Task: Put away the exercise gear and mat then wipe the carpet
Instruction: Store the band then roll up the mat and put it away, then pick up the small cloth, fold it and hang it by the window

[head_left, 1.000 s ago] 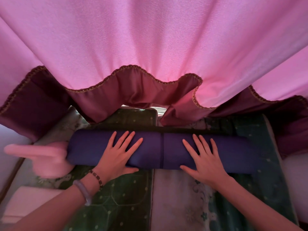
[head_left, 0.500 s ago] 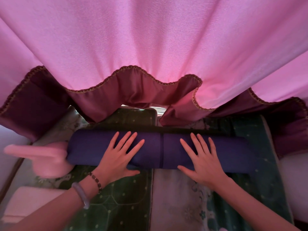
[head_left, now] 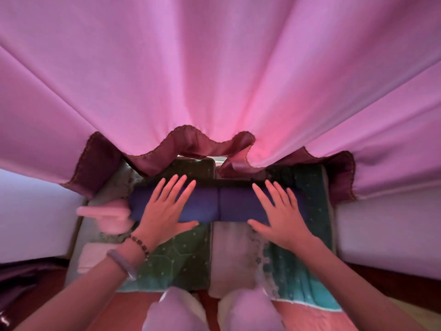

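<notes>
The rolled mat (head_left: 207, 207), dark purple, lay crosswise on the green patterned carpet (head_left: 181, 256). It sat just below the scalloped, darker hem of a pink curtain (head_left: 214, 80) that hung over the mat's far side. A thin dark line ran round the roll near its middle.

The left hand (head_left: 164, 211) lay flat on the mat's left half, released, with nothing grasped. Its fingers were straight and spread, the tips reached the far side of the roll, and the thumb lay along the near edge. The right hand (head_left: 279, 215) lay on the mat's right half in the same way: palm down, fingers straight and fanned, thumb at the near edge, holding nothing.

The left wrist, nearer than the mat, carried a beaded bracelet (head_left: 139, 244) and, further up the arm, a pale bangle (head_left: 121, 261).

A pink object (head_left: 107, 217) sat at the mat's left end, blurred. What it was, and whether it touched the mat, could not be told.

Two knees (head_left: 171, 309) in lilac cloth were on the near side of the mat, at the carpet's near edge.
</notes>
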The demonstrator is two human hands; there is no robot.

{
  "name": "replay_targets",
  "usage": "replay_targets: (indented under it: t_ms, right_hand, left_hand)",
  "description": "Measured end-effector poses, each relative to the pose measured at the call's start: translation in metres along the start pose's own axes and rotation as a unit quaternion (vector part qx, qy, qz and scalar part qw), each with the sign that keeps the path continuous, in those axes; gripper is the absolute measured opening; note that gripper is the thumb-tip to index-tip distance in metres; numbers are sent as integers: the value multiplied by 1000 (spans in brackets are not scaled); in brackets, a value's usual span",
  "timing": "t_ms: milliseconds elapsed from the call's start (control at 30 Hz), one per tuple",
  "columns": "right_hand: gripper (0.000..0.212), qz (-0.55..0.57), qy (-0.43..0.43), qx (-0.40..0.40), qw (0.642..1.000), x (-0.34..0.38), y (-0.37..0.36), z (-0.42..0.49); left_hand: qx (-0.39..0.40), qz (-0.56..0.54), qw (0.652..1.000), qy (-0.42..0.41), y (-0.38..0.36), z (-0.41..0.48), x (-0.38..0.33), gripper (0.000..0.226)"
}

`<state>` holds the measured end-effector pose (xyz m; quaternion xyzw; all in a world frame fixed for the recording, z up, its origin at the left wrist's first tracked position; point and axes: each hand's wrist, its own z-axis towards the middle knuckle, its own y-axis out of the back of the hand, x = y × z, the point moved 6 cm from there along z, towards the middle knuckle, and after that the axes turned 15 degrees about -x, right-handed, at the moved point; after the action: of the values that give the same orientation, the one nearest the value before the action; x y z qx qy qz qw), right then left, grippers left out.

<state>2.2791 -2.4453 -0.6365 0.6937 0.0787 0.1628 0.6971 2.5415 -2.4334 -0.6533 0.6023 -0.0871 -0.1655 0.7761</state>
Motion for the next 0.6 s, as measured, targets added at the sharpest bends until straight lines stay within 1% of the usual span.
replay_targets:
  t_ms: [100,200,300,400,433,467,533,600]
  right_hand:
    - [83,90,-35,26,995,11,98,0]
    - [84,224,-76,-1,972,23,211,1]
    - [84,357,-135,-56,923,28,328,-5]
    - [85,438,-203,-92,871,24,433,-25]
    - [84,457,-219,-112,855,22,465,-34]
    - [83,473,-232,-133,840,20,494,-45]
    - [84,491,-247,-176,817,16,542,-71]
    - [88,489,-263,-217,803,13,578,-104]
  left_hand:
    - [-15,-55,998,33,95,23,-19,95]
    - [-36,-184,980,73,198,52,-42,96]
    - [-51,-331,934,122,299,81,-66,98]
    - [-20,-479,860,177,382,106,-87,104]
    - [-16,-509,842,176,409,114,-95,104]
    - [-17,-528,833,164,435,123,-104,103]
    - [-20,-554,822,133,482,137,-124,100]
    - [-20,-575,812,93,522,147,-146,98]
